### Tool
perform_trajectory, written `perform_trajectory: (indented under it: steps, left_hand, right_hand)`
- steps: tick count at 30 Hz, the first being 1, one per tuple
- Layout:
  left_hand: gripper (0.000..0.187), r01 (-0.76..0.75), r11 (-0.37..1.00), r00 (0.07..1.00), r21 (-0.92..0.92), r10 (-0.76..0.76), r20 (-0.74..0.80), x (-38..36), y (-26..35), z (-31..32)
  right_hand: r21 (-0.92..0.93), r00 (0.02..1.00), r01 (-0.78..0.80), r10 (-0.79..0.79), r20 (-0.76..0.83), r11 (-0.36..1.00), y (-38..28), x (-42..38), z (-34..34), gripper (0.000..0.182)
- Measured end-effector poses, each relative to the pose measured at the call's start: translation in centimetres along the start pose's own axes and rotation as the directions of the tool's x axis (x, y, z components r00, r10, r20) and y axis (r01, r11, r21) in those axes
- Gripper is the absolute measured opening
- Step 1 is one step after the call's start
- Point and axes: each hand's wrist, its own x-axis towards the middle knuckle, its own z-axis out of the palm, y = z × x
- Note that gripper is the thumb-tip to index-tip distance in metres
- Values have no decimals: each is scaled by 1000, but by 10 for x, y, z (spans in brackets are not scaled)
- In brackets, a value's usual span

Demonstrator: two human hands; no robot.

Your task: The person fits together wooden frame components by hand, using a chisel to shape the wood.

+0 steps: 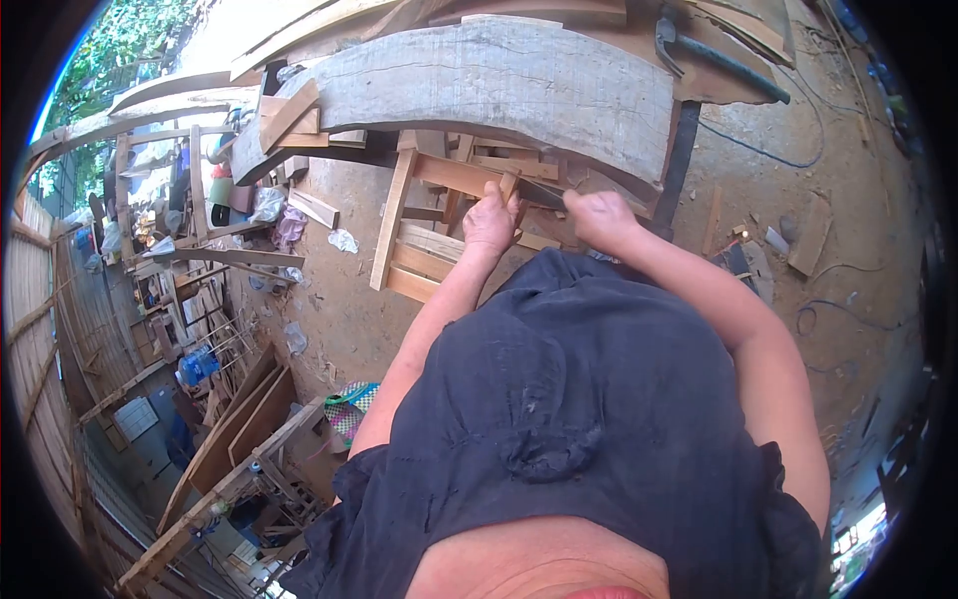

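Just on the near side of the grey slab (pixel 469 82), see a wooden frame (pixel 392 222), pinched near its right end in the left hand (pixel 490 222); dark tool (pixel 544 195) clasped in the right hand (pixel 602 218). Expect stiff, fairly light handling; grip the solid rail (pixel 449 173).

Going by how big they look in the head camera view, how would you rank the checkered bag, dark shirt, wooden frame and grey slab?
Largest to smallest:
1. Dark shirt, nearest the camera
2. Grey slab
3. Wooden frame
4. Checkered bag, partly hidden
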Motion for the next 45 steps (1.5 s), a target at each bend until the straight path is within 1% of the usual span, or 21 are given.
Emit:
perform_trajectory:
  steps: [1, 4, 6, 8, 10, 13, 16, 18, 20, 23, 25, 26, 28, 29, 32, 35, 37, 40, 42, 44, 45]
  left_hand:
    - [39, -7, 1000, 1000, 0, 7, 3, 0, 0, 0]
    - [40, -22, 1000, 1000, 11, 22, 16, 0, -1, -1]
    - [39, -22, 999, 1000, 27, 22, 8, 0, 1, -1]
    - [38, -19, 999, 1000, 45, 19, -5, 1, 0, 0]
    - [38, -24, 999, 999, 39, 25, -22, 0, 0, 1]
    - [40, 13, 1000, 1000, 13, -13, 2, 1, 1, 3]
    - [40, 20, 1000, 1000, 6, -20, 5, 0, 1, 2]
    - [40, 20, 1000, 1000, 3, -20, 8, 0, 1, 2]
    - [40, 13, 1000, 1000, 7, -13, 12, 0, 0, 2]
    - [40, -5, 1000, 1000, 9, 5, 4, -1, -1, 3]
    - [38, 5, 999, 1000, 50, -4, -6, 1, 1, 1]
    - [38, 4, 999, 1000, 54, -3, -11, 1, 1, 1]
    - [39, 13, 999, 1000, 33, -13, -10, -1, 4, -1]
    - [38, 7, 999, 1000, 34, -7, 1, -2, 5, -2]
    - [38, 14, 1000, 1000, 6, -14, -4, -4, 7, -2]
    - [38, 29, 999, 1000, -16, -29, -9, -3, 5, 1]
    - [38, 15, 1000, 1000, -27, -15, -3, -2, 3, 2]
    - [39, 8, 1000, 1000, -26, -8, 22, -3, 2, 0]
    - [38, 6, 999, 1000, -32, -6, 18, -5, 3, 2]
    - [38, 6, 1000, 1000, -30, -5, 6, -2, 2, -1]
    - [38, 21, 999, 1000, -27, -21, 4, -1, 2, 0]
  right_hand:
    - [-2, 1000, 0, 0, 4, 1000, 2, -1, 0, 14]
    - [-16, 998, 2, -2, -55, 1000, 3, 4, 5, 14]
    - [41, 985, 88, -80, -150, 995, -1, 36, 18, 13]
    - [52, 984, 82, -72, -165, 995, -9, 61, 31, 13]
    - [67, 983, 74, -61, -175, 995, -16, 66, 28, 13]
    - [43, 991, 62, -56, -118, 997, -14, 56, 16, 16]
    - [16, 993, 82, -80, -81, 996, 1, 17, 9, 15]
    - [-22, 999, 34, -34, -34, 999, 8, -2, 5, 15]
    - [-12, 998, 31, -31, -46, 999, 6, 9, 5, 14]
    - [33, 993, 69, -66, -101, 997, -9, 50, 20, 14]
    - [55, 994, 47, -41, -105, 997, -20, 74, 22, 17]
    - [56, 993, 50, -43, -111, 997, -19, 77, 24, 17]
    - [76, 997, 42, -37, -68, 996, -20, 75, 18, 18]
    - [76, 994, 60, -53, -99, 995, -16, 75, 22, 16]
    - [9, 985, 106, -104, -137, 994, -8, 45, 17, 15]
    - [14, 988, 99, -96, -118, 995, 8, 5, 7, 12]
    - [-47, 998, 38, -40, -49, 998, 8, -2, 6, 12]
    - [-37, 995, 56, -59, -83, 998, -5, 33, 14, 15]
    - [-23, 994, 60, -61, -85, 998, -18, 68, 22, 14]
    - [-6, 993, 70, -70, -95, 998, -24, 82, 18, 14]
    - [16, 998, 43, -43, -48, 999, -26, 81, 12, 15]
